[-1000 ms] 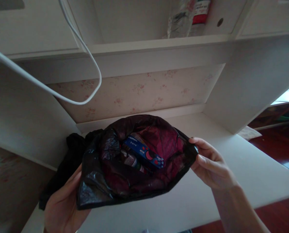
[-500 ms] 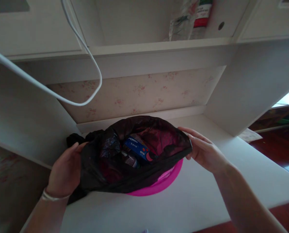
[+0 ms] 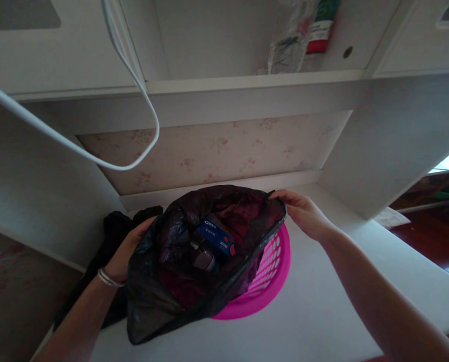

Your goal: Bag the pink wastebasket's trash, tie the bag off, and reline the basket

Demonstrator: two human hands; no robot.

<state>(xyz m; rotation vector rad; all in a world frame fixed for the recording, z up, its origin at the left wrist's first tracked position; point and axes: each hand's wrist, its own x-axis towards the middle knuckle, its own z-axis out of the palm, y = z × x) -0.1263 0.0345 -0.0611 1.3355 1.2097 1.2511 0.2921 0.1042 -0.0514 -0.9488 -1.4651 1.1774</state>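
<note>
A thin black plastic garbage bag (image 3: 152,301) lines a pink perforated basket (image 3: 262,296), its mouth spread wide. My right hand (image 3: 303,213) pinches the bag's edge at the basket's right rim. On the other side, my left hand (image 3: 128,246) grips the bag's left edge, its fingertips partly hidden behind the plastic. Inside the bag lie a blue Oreo box (image 3: 215,237) and a small dark container (image 3: 205,260), which I cannot identify. A white band circles my left wrist.
The basket stands on a white desk (image 3: 315,296) below a cabinet shelf (image 3: 247,86). A white cable (image 3: 77,146) hangs in front at upper left. Dark cloth (image 3: 115,226) lies behind my left hand. Clear plastic packaging (image 3: 288,50) sits on the shelf.
The bag's right edge has shifted left and slightly up with my right hand, uncovering more of the basket. The bag's front left part now droops lower, and my left hand has moved right.
</note>
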